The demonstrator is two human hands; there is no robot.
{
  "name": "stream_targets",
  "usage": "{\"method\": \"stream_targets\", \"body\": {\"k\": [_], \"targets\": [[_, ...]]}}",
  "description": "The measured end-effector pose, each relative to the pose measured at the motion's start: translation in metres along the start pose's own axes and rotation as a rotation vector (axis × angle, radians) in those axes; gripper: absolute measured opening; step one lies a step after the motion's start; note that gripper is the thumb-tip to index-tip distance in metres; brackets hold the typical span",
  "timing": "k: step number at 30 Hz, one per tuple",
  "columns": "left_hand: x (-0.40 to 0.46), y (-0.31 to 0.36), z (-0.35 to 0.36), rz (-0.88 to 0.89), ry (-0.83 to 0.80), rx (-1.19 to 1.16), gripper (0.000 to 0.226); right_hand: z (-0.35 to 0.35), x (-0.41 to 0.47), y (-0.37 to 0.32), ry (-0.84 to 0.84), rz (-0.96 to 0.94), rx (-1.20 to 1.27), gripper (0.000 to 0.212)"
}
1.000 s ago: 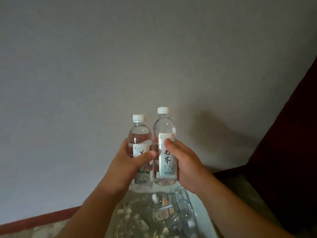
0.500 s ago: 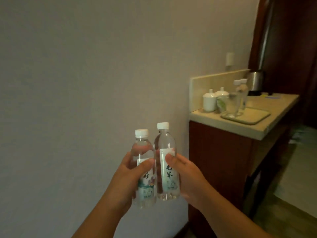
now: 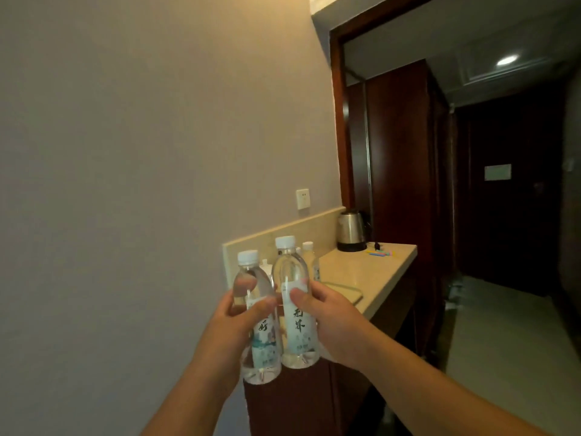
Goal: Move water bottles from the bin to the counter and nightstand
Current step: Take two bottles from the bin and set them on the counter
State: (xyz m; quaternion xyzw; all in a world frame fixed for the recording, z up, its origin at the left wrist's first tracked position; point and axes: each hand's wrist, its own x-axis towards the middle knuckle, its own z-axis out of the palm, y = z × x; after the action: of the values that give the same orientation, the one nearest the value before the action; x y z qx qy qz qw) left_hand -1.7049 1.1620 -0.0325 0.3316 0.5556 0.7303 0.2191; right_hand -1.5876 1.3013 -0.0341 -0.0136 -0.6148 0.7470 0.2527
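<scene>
I hold two clear water bottles with white caps upright and side by side in front of me. My left hand (image 3: pixel 234 324) grips the left bottle (image 3: pixel 259 341) around its label. My right hand (image 3: pixel 333 319) grips the right, slightly higher bottle (image 3: pixel 297 316). Behind them stretches the beige counter (image 3: pixel 371 275) on a dark wood cabinet. Another bottle (image 3: pixel 311 262) stands on the counter, partly hidden behind the ones I hold. The bin is out of view.
A steel kettle (image 3: pixel 351 229) stands at the counter's far end, with small coloured items (image 3: pixel 382 253) beside it. A wall socket (image 3: pixel 302 198) sits above the backsplash. A tall dark wardrobe (image 3: pixel 405 171) and a dim hallway with a door lie to the right.
The view has swung up and right from the bin of bottles to the counter, which is now closer. Both hands keep their grip on the two bottles.
</scene>
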Motion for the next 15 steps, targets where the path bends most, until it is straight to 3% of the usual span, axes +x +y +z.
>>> {"method": "stream_targets", "body": {"k": [11, 15], "targets": [[0.119, -0.053, 0.078, 0.034, 0.064, 0.096, 0.066, -0.126, 0.079, -0.002, 0.01, 0.012, 0.066, 0.038], [0.156, -0.081, 0.09, 0.061, 0.167, 0.188, 0.069, -0.168, 0.12, 0.011, 0.025, 0.038, -0.099, 0.031]]}}
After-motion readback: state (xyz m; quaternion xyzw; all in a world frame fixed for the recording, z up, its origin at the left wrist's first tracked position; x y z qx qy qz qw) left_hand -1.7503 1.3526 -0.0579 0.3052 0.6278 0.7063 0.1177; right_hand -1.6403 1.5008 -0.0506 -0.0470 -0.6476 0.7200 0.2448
